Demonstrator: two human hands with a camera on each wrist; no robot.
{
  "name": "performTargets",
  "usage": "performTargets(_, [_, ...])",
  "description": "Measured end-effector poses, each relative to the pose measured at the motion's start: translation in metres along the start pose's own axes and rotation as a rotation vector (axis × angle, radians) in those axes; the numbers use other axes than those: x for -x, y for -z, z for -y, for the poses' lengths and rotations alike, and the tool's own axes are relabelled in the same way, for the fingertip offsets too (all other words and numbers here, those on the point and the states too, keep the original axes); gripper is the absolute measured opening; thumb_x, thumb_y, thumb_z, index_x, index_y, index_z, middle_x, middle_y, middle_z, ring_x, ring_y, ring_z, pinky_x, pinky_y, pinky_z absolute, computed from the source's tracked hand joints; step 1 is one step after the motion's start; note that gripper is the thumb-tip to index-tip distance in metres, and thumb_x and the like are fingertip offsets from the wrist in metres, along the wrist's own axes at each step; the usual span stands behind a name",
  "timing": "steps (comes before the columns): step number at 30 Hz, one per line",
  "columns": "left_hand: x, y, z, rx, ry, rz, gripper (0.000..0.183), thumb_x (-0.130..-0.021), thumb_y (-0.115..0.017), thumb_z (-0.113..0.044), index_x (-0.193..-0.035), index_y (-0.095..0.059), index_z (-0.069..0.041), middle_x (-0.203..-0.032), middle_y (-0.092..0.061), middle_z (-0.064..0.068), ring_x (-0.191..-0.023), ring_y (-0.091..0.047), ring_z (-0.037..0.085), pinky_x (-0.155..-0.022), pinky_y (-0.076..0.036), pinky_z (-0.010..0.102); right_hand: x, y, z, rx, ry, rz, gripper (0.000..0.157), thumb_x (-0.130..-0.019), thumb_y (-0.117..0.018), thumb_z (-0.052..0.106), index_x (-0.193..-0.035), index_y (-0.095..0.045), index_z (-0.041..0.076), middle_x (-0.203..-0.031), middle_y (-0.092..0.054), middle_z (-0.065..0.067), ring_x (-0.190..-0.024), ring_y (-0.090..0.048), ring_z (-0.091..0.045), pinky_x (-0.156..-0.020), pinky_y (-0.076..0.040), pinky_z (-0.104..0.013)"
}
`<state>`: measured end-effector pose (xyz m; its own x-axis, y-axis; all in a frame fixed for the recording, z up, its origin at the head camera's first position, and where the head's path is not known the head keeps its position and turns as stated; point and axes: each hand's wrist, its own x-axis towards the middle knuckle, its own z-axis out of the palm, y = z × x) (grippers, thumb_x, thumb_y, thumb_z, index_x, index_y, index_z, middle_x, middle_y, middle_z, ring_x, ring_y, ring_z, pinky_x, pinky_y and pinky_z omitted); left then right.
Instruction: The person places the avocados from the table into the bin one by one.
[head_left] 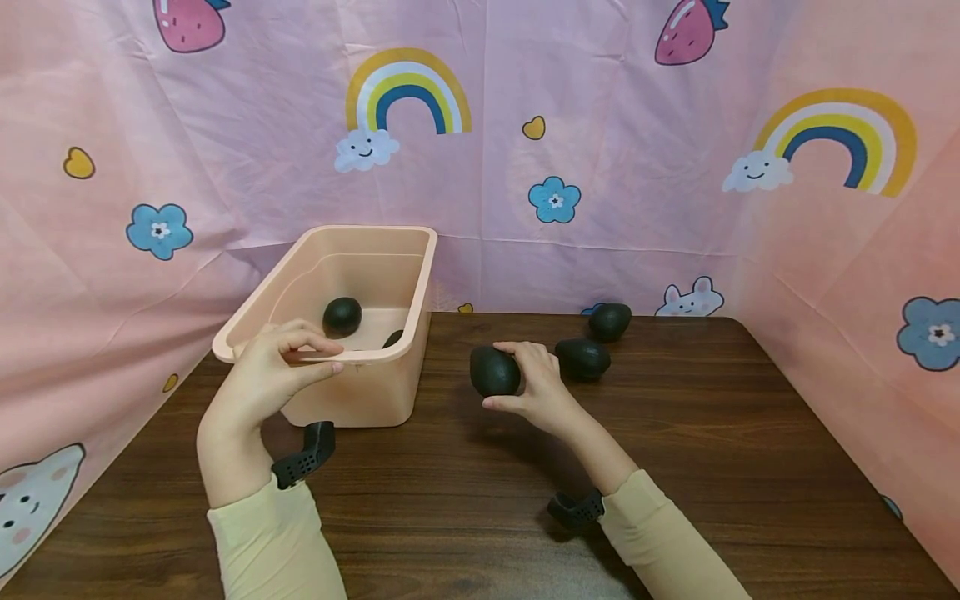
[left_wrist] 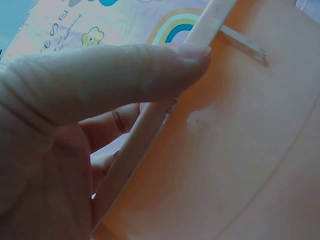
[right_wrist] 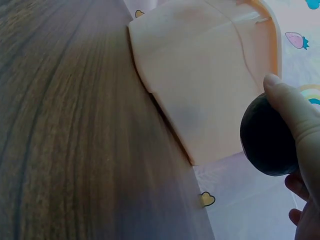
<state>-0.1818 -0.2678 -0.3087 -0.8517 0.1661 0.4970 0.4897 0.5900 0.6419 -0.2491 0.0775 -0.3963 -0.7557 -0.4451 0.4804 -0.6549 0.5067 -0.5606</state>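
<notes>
My left hand (head_left: 273, 371) pinches the near rim of a peach plastic bin (head_left: 360, 396), its thumb outside and its fingers over the rim. In the left wrist view the thumb (left_wrist: 145, 75) presses against that rim. My right hand (head_left: 542, 392) holds a dark avocado (head_left: 495, 372) between thumb and fingers, above the table to the right of the bin. The right wrist view shows this avocado (right_wrist: 267, 137) with the bin's side (right_wrist: 195, 80) beyond it. Inside the bin lies one avocado (head_left: 342, 317); part of another dark one (head_left: 393, 338) shows behind the near rim.
Two more avocados, one nearer (head_left: 583, 359) and one farther (head_left: 610, 322), lie on the dark wooden table (head_left: 675, 467) just beyond my right hand. A printed pink and purple cloth (head_left: 600, 167) hangs behind the table and along its sides.
</notes>
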Motion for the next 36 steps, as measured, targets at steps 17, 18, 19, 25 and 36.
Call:
performTargets(17, [0.000,0.000,-0.002,-0.009,-0.014,0.005,0.017,-0.078,-0.079,-0.006,-0.095,-0.075,-0.005,-0.090,-0.062,0.003,-0.094,-0.045,0.011,-0.067,-0.043,0.017,-0.006,0.008,0.008,-0.029,-0.022,-0.022,0.078,-0.073,-0.084,0.033,-0.136,-0.045,0.010,-0.130,-0.050,-0.008,-0.122,-0.035,-0.025,-0.101,-0.019,-0.052])
performTargets(18, [0.000,0.000,-0.002,-0.011,-0.014,0.005,0.017,-0.078,-0.079,-0.006,-0.095,-0.075,-0.005,-0.090,-0.062,0.002,-0.094,-0.044,0.011,-0.067,-0.043,0.018,-0.006,0.008,0.009,-0.030,-0.018,-0.025,0.078,-0.073,-0.084,0.033,-0.136,-0.045,0.009,-0.129,-0.050,-0.008,-0.121,-0.036,-0.025,-0.101,-0.019,-0.051])
performTargets(19, [0.000,0.000,-0.002,-0.016,-0.012,0.004,0.017,-0.079,-0.079,-0.007,-0.095,-0.075,-0.005,-0.090,-0.062,0.002,-0.094,-0.044,0.011,-0.067,-0.043,0.018,-0.007,0.008,0.009,-0.033,-0.014,-0.028,0.078,-0.073,-0.085,0.033,-0.136,-0.045,0.009,-0.128,-0.051,-0.008,-0.121,-0.036,-0.025,-0.100,-0.020,-0.051])
performTargets(25, [0.000,0.001,-0.001,-0.035,-0.010,0.005,0.016,-0.080,-0.079,-0.008,-0.095,-0.074,-0.005,-0.091,-0.062,0.000,-0.094,-0.043,0.012,-0.067,-0.043,0.018,-0.011,0.008,0.012,-0.035,-0.002,-0.034,0.077,-0.072,-0.085,0.034,-0.135,-0.046,0.009,-0.126,-0.052,-0.007,-0.120,-0.036,-0.024,-0.099,-0.021,-0.048])
performTargets(36, [0.000,0.002,0.000,-0.029,-0.030,0.014,0.017,-0.080,-0.078,-0.008,-0.096,-0.074,-0.005,-0.090,-0.062,0.001,-0.095,-0.045,0.010,-0.069,-0.044,0.016,-0.017,0.007,0.023,-0.051,-0.016,-0.065,0.079,-0.070,-0.086,0.035,-0.135,-0.048,0.009,-0.125,-0.052,-0.005,-0.119,-0.035,-0.024,-0.098,-0.022,-0.048])
